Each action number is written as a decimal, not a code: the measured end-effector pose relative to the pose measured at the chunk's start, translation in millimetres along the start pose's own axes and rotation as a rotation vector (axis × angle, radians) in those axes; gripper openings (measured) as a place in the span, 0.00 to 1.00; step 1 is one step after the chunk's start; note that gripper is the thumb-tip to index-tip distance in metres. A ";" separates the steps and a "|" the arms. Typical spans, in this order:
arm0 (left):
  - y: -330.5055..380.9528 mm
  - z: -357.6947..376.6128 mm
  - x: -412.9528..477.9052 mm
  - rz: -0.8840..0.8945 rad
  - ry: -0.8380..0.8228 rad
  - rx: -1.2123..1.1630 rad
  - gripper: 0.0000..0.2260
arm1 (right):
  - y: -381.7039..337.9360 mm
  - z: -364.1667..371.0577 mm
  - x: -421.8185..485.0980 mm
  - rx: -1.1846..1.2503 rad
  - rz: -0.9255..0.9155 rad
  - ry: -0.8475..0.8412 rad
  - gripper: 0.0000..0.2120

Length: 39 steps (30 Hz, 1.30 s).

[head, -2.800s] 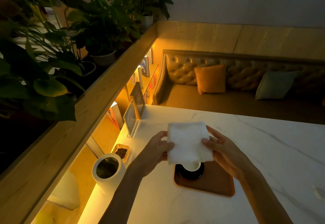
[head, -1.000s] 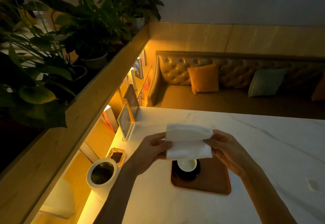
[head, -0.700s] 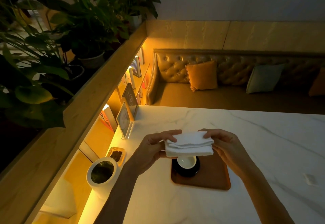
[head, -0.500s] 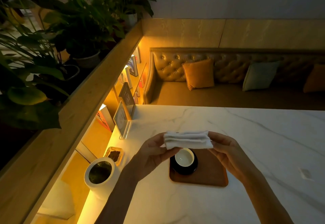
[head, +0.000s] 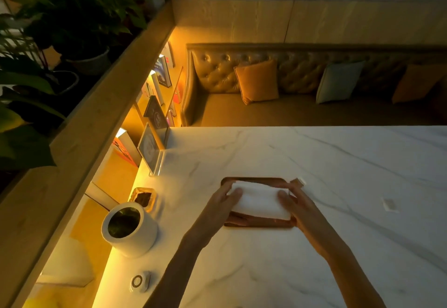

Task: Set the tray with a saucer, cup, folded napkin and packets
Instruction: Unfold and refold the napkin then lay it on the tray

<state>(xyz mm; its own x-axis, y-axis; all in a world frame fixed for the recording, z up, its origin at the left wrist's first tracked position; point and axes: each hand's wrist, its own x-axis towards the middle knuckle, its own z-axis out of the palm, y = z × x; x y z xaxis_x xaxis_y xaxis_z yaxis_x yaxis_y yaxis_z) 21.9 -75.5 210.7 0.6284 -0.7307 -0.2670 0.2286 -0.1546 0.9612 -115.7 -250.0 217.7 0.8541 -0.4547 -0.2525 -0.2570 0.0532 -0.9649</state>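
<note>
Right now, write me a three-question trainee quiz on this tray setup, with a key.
1. True or false: both hands grip the folded napkin.
2. What does the napkin hide from view? A) the cup and saucer B) the white pot C) the sign holder
3. Fill in: a small packet lies just past the tray's far ____ corner.

Key
1. True: the left hand holds one end and the right hand the other.
2. A: neither shows, while the white pot and the sign holder stand in plain sight.
3. right
</note>
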 end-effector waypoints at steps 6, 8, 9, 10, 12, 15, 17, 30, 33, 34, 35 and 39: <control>-30.7 37.4 10.1 -0.086 0.014 -0.043 0.11 | 28.0 -20.8 -9.1 -0.054 0.071 0.164 0.07; -38.7 49.4 16.8 -0.119 0.022 -0.102 0.10 | 35.0 -33.7 -10.4 -0.075 0.091 0.158 0.08; -42.0 55.1 20.0 -0.132 0.020 -0.134 0.11 | 38.3 -40.5 -10.4 -0.077 0.107 0.151 0.07; -44.5 60.6 23.7 -0.135 0.014 -0.155 0.11 | 41.8 -47.8 -9.4 -0.079 0.120 0.147 0.07; -48.7 71.6 33.7 -0.137 -0.006 -0.160 0.10 | 49.5 -63.8 -4.3 -0.087 0.132 0.160 0.06; -59.3 88.1 52.6 -0.182 0.020 -0.096 0.06 | 65.9 -88.4 7.5 -0.047 0.182 0.204 0.06; -71.9 94.3 64.2 -0.234 0.061 -0.071 0.08 | 78.3 -98.7 15.6 0.002 0.236 0.205 0.07; -164.3 126.2 183.4 -0.464 0.288 0.107 0.07 | 188.8 -140.7 136.1 -0.056 0.459 0.141 0.07; -185.2 126.7 207.2 -0.500 0.307 0.188 0.09 | 218.6 -141.1 161.9 -0.140 0.477 0.131 0.07; -191.7 127.6 213.2 -0.520 0.318 0.222 0.10 | 227.1 -140.6 168.2 -0.184 0.477 0.124 0.07; -198.4 129.0 218.1 -0.543 0.332 0.256 0.11 | 234.7 -139.9 173.1 -0.225 0.476 0.116 0.08; -220.3 135.1 232.0 -0.607 0.395 0.381 0.13 | 256.9 -136.9 186.1 -0.332 0.454 0.110 0.09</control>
<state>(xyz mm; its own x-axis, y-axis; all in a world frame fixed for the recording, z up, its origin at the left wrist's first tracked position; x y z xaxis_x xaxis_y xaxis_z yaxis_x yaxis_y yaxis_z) 16.9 -300.8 -53.5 0.7083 -0.1703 -0.6850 0.3891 -0.7155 0.5802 -84.7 -442.7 -67.4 0.5770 -0.5423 -0.6107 -0.7307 -0.0087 -0.6827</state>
